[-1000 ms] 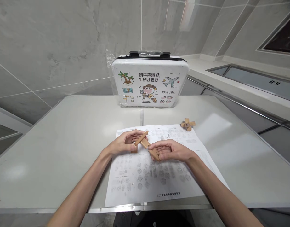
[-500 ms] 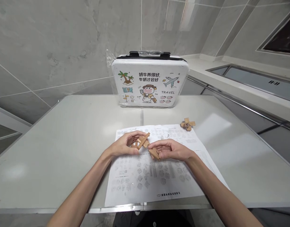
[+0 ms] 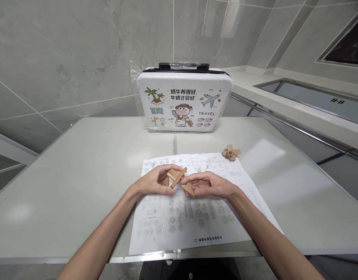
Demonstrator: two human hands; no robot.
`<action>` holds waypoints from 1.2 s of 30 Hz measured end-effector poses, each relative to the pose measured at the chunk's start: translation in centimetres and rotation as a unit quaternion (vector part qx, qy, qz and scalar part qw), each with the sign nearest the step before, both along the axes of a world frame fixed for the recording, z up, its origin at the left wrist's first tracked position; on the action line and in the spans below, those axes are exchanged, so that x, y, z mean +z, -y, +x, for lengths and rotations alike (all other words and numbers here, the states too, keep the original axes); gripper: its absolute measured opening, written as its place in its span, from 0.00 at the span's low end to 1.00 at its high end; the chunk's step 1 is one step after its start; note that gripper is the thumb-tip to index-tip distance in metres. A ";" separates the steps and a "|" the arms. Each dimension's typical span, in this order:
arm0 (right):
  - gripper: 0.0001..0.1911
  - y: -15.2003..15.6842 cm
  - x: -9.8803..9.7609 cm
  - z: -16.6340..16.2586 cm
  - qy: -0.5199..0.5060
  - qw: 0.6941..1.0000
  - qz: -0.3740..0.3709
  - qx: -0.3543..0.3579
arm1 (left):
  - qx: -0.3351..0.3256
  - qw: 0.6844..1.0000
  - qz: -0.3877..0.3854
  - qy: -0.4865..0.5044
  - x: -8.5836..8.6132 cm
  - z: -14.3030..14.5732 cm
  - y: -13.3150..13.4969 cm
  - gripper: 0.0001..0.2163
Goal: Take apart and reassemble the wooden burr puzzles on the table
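Observation:
My left hand (image 3: pixel 152 181) and my right hand (image 3: pixel 208 184) meet over a printed instruction sheet (image 3: pixel 193 217) on the table. Between them are crossed wooden puzzle sticks (image 3: pixel 179 178). The left fingers curl round the left ends of the sticks. The right fingers pinch the lower right end of one stick. Both hands rest low, just above the paper.
A small assembled wooden puzzle (image 3: pixel 231 152) lies on the grey table (image 3: pixel 79 171) beyond the sheet's far right corner. A white cartoon-printed case (image 3: pixel 184 100) stands upright at the table's back edge against a tiled wall. A counter ledge (image 3: pixel 298 105) runs along the right.
The hands have drawn closer together and the sticks have slid inward, now crossing more tightly. The hands have shifted slightly away from me.

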State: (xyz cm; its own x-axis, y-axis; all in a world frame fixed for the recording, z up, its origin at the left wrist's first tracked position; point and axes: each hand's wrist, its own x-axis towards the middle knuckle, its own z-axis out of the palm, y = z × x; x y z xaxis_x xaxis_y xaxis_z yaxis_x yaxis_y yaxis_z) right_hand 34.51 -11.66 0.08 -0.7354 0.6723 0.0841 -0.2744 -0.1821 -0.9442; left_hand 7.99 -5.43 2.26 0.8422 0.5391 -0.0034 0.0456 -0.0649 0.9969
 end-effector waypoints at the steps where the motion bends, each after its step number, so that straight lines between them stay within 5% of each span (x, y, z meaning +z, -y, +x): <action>1: 0.24 0.0 0.1 0.0 0.003 1.000 0.000 0.000 | 0.000 1.000 -0.002 0.001 0.1 0.0 0.0 0.36; 12: 0.23 0.0 -0.5 0.0 -0.020 1.000 0.012 -0.006 | 0.020 0.999 0.022 0.019 0.3 0.2 0.1 0.37; 17: 0.24 0.0 -0.8 0.0 -0.094 0.995 -0.018 -0.034 | 0.095 0.992 0.057 0.052 0.5 0.7 0.6 0.27; 24: 0.23 0.5 -1.5 -1.0 -0.162 0.983 -0.084 -0.032 | 0.194 0.973 -0.017 0.123 -1.0 2.2 1.5 0.09; 29: 0.29 0.7 -1.4 -1.6 -0.144 0.983 -0.104 -0.035 | 0.251 0.950 -0.101 0.156 -1.2 2.4 1.7 0.15; 33: 0.24 0.6 -0.9 -2.1 -0.011 0.987 -0.024 -0.157 | 0.313 0.906 -0.187 0.214 -1.1 2.0 0.9 0.20; 36: 0.12 0.7 -0.7 -2.8 0.162 0.939 0.129 -0.273 | 0.358 0.867 -0.217 0.269 -1.2 1.8 0.0 0.21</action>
